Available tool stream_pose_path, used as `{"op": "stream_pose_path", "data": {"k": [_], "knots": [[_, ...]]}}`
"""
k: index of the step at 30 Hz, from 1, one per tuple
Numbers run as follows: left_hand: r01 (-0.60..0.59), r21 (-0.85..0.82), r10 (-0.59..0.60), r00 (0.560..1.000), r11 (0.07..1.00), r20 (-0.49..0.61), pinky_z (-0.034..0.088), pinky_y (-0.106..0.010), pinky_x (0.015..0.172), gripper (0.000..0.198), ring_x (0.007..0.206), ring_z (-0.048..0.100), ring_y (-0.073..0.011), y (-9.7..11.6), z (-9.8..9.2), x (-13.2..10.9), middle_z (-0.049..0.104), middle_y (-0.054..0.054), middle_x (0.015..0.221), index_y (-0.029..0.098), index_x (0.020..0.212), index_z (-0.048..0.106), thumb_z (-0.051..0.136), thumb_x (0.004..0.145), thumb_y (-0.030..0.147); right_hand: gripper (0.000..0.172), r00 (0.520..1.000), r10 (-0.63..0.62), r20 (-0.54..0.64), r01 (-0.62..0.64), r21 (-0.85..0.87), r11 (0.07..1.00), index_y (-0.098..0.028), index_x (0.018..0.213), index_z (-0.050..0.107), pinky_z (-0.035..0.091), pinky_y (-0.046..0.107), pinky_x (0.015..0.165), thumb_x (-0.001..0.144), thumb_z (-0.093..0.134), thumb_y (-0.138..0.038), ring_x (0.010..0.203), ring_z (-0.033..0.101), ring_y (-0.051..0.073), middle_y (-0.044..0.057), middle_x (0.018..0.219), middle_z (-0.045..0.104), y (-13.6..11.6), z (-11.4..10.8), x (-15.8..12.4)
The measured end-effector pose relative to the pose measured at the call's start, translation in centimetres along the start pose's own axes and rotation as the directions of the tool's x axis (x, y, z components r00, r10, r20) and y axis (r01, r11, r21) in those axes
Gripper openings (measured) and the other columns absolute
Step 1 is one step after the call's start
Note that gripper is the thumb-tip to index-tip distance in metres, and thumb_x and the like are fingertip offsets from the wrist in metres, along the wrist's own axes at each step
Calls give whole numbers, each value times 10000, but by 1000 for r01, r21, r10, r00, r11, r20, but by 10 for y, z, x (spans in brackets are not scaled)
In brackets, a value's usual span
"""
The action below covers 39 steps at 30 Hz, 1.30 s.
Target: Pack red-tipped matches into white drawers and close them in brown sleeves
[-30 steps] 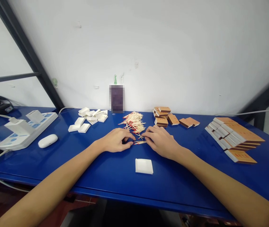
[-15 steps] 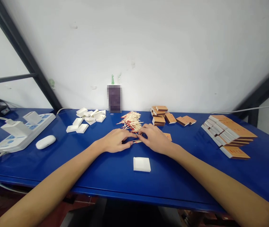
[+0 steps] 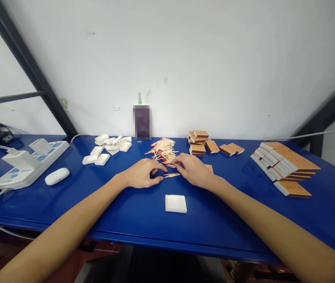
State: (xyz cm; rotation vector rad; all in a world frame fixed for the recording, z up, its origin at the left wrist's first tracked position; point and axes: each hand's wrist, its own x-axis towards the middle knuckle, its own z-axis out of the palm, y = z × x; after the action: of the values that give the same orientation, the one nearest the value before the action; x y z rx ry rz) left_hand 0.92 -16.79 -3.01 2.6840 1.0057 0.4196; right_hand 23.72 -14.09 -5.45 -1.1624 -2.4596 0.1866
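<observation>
A loose heap of red-tipped matches lies on the blue table. Just below it, a few matches lie apart, between my hands. My left hand rests left of these with thumb and fingers apart, holding nothing. At the heap's lower right edge is my right hand, its thumb and fingertips close together by the matches; whether it grips one is too small to tell. A white tray lies nearer the table's front edge. Partly behind my right hand shows an orange matchbox.
White trays are heaped at the back left. Orange matchboxes lie at the back, and stacked ones stand at the right. A power strip and a white oval case are on the left.
My left hand's thumb and fingers have spread and moved slightly left. The right hand's fingertips have drawn up toward the heap, and the few separate matches show more fully.
</observation>
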Motion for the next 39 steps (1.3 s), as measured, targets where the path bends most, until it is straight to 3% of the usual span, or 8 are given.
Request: {"op": "stream_pose_path", "data": {"k": [3, 5, 12, 22, 34, 39], "knots": [[19, -32, -20, 1000, 999, -13, 379, -223, 585, 259, 572, 481, -100, -2, 0, -1, 539, 38, 648, 184, 1086, 689, 603, 861, 278, 248, 999, -20, -45, 19, -2, 1000, -197, 1055, 647, 421, 273, 753, 945, 438, -120, 891, 597, 165, 57, 1003, 611, 1, -1, -3], [24, -45, -25, 999, 999, -28, 377, -221, 580, 224, 573, 480, -98, -4, 1, -1, 546, 35, 644, 182, 1040, 703, 612, 870, 297, 216, 999, -8, -52, 6, -44, 999, -196, 1024, 646, 417, 272, 720, 937, 456, -141, 865, 592, 163, 63, 1040, 587, -3, -6, -6], [12, -87, -14, 1000, 996, -23, 391, -217, 613, 183, 618, 527, -96, -8, 3, 0, 663, -5, 778, 185, 979, 729, 612, 894, 297, 209, 998, -4, 61, 14, -159, 987, -200, 956, 703, 380, 276, 659, 900, 508, -152, 803, 579, 158, 55, 1022, 599, -14, -23, -14], [-9, -103, 6, 1000, 995, -24, 408, -210, 647, 152, 674, 588, -101, -8, 7, 2, 715, -14, 855, 173, 973, 728, 599, 904, 211, 295, 994, 9, 108, 8, -155, 988, -179, 1083, 738, 419, 310, 785, 913, 498, -157, 953, 606, 209, 73, 1010, 654, -14, -26, -16], [22, -70, -25, 999, 997, -41, 399, -206, 640, 137, 670, 593, -101, -5, 12, 7, 722, -8, 859, 182, 962, 728, 607, 906, 211, 313, 994, 39, 101, -24, -144, 989, -177, 1088, 736, 414, 297, 742, 921, 474, -137, 937, 600, 204, 77, 1026, 659, -17, -25, -16], [36, -43, -38, 998, 998, -56, 389, -209, 627, 135, 654, 584, -105, -4, 14, 10, 710, -4, 815, 182, 949, 727, 617, 905, 245, 299, 996, -43, 84, 52, -101, 994, -181, 1059, 739, 423, 317, 790, 918, 478, -139, 934, 582, 208, 77, 993, 650, -14, -21, -17]]}}
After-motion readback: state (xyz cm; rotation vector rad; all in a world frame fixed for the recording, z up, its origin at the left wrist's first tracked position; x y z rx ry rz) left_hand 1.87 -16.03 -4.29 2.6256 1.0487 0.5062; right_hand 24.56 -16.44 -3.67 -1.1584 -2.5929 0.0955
